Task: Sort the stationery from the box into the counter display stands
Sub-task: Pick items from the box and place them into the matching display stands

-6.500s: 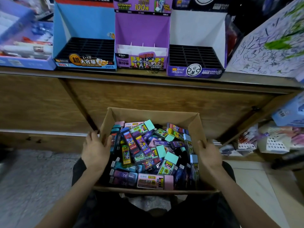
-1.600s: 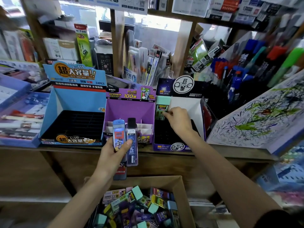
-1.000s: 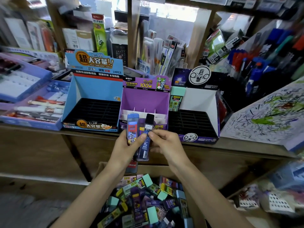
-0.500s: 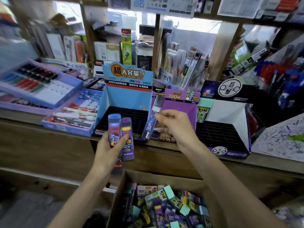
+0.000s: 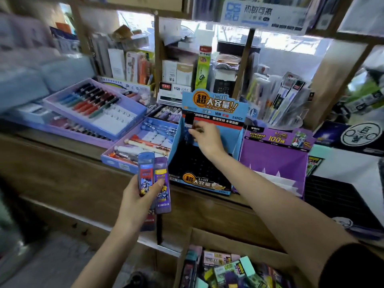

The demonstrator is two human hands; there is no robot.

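My right hand [image 5: 204, 140] reaches into the blue display stand [image 5: 214, 109] and pinches a dark lead case [image 5: 189, 122] upright at the stand's back left corner, over its black slotted tray. My left hand [image 5: 137, 201] is below the counter edge, shut on a blue lead case [image 5: 146, 173] and a purple lead case [image 5: 162, 183], with a third, reddish one partly hidden under the palm. The cardboard box [image 5: 228, 244] of mixed colourful cases sits low at the bottom right. A purple stand [image 5: 274, 154] and a white stand [image 5: 342, 169] are to the right of the blue one.
Lilac and blue pen trays [image 5: 93, 109] lie on the wooden counter [image 5: 62, 142] to the left. Shelves packed with boxed stationery rise behind the stands. One mint-capped case [image 5: 313, 163] stands at the white stand's left edge.
My right hand carried the dark case left from in front of the purple stand into the blue stand's back left corner. The view swung left. My left hand keeps its cases.
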